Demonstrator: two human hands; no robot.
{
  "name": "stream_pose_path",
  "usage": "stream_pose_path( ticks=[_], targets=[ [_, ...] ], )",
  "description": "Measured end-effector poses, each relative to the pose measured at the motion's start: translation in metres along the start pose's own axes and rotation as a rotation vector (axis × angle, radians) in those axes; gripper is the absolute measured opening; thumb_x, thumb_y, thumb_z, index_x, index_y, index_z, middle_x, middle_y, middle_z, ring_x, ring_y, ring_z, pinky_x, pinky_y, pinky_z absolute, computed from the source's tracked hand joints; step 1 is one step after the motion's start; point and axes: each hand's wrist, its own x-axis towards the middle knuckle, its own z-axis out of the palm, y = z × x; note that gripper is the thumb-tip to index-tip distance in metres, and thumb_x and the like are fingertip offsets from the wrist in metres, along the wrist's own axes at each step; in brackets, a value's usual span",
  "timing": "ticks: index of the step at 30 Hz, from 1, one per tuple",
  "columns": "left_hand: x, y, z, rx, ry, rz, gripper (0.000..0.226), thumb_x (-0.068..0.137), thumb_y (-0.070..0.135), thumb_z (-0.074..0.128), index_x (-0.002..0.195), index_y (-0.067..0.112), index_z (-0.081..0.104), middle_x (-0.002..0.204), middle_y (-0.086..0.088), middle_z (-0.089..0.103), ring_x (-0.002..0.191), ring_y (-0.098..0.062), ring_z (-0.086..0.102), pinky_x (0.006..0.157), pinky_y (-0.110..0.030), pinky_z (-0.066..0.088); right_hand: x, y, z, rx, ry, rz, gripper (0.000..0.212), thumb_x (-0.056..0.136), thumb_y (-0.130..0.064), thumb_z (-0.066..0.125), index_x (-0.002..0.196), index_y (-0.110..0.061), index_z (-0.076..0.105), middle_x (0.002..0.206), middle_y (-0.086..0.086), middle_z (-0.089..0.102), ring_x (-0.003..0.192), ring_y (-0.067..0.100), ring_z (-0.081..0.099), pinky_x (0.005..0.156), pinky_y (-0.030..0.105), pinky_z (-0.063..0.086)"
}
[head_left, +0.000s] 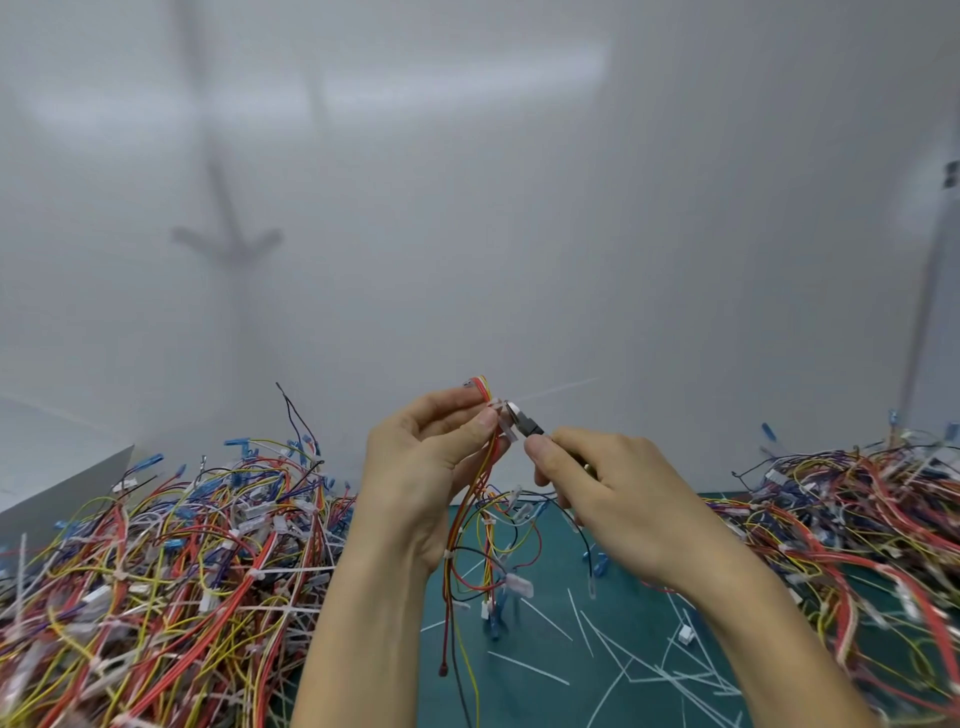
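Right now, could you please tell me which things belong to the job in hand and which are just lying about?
In use: left hand, harness, cable tie, right hand, cutters.
Lying about: left pile, right pile, offcuts, mat.

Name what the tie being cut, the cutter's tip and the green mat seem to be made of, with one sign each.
Tie: probably nylon plastic; translucent white, thin, stiffly straight. Cutter tip: metal, judging by its pale grey shine; the body behind is dark. Mat: matte green, perhaps rubber or vinyl; it shows no glare.
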Motion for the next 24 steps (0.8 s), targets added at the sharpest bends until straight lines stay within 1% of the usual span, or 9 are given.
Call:
stream_pose_path(
  ticks=[4,7,9,13,16,17,21,24],
  targets=[
    [0.0005,-0.0013,0.0005,0.032,0.006,0.010,0.020,0.081,-0.011,0.066,0.098,-0.001,0.067,0.079,-0.011,0.075,0.069,-0.018,0.073,0.060,-0.021,0.058,0.0000,0.0007,0.0003,-0.046,0.009,-0.001,0.062,0.089,-0.069,0.027,0.082,-0.016,0.059,0.060,0.000,0.054,0.063,0.021,0.054,0.063,0.041,0.044],
    [0.0003,-0.0018,0.0005,0.047,0.003,0.018,0.020,0.080,-0.011,0.066,0.098,-0.001,0.067,0.078,-0.011,0.075,0.069,-0.017,0.073,0.060,-0.021,0.058,0.0001,0.0020,0.0004,-0.064,0.020,-0.007,0.058,0.093,-0.067,0.031,0.078,-0.017,0.058,0.054,-0.006,0.048,0.056,0.014,0.045,0.058,0.036,0.036],
    [0.0000,-0.0019,0.0005,0.059,0.001,0.021,0.020,0.080,-0.011,0.067,0.097,-0.001,0.066,0.078,-0.011,0.075,0.069,-0.017,0.073,0.060,-0.021,0.058,0.0003,0.0025,0.0002,-0.067,0.017,-0.008,0.058,0.094,-0.066,0.032,0.076,-0.017,0.057,0.053,-0.007,0.047,0.055,0.013,0.042,0.057,0.035,0.035],
    [0.0003,-0.0023,-0.0001,0.084,-0.002,0.030,0.020,0.080,-0.012,0.067,0.097,-0.001,0.067,0.079,-0.012,0.075,0.070,-0.018,0.073,0.062,-0.022,0.059,0.0004,0.0029,0.0001,-0.062,0.000,-0.005,0.057,0.093,-0.066,0.032,0.074,-0.018,0.056,0.053,-0.011,0.049,0.055,0.012,0.043,0.058,0.035,0.036],
    [-0.0001,-0.0034,-0.0001,0.093,-0.001,0.045,0.019,0.081,-0.012,0.067,0.095,0.000,0.067,0.077,-0.010,0.074,0.068,-0.017,0.073,0.060,-0.021,0.058,0.0006,0.0031,0.0003,-0.048,-0.014,-0.003,0.055,0.096,-0.063,0.034,0.070,-0.020,0.055,0.055,-0.020,0.053,0.054,0.009,0.044,0.057,0.033,0.036],
    [-0.0002,-0.0038,0.0000,0.093,0.000,0.052,0.019,0.081,-0.013,0.066,0.095,0.000,0.066,0.076,-0.010,0.074,0.067,-0.017,0.072,0.059,-0.021,0.057,0.0009,0.0034,0.0005,-0.037,-0.019,-0.001,0.054,0.097,-0.062,0.035,0.068,-0.021,0.056,0.055,-0.020,0.054,0.053,0.008,0.045,0.056,0.033,0.036],
    [0.0003,-0.0058,0.0002,0.122,0.007,0.084,0.019,0.081,-0.014,0.066,0.093,0.001,0.067,0.075,-0.008,0.073,0.067,-0.016,0.071,0.060,-0.021,0.057,0.0014,0.0052,0.0007,0.028,-0.035,0.002,0.055,0.098,-0.060,0.037,0.069,-0.020,0.061,0.050,-0.008,0.054,0.047,0.010,0.047,0.059,0.037,0.045],
    [0.0007,-0.0065,0.0005,0.153,0.012,0.110,0.020,0.081,-0.015,0.067,0.090,0.003,0.068,0.074,-0.007,0.073,0.068,-0.016,0.071,0.063,-0.023,0.059,0.0014,0.0049,0.0005,0.056,-0.043,0.000,0.056,0.098,-0.059,0.038,0.068,-0.018,0.062,0.053,0.002,0.055,0.050,0.018,0.053,0.062,0.041,0.050]
  ],
)
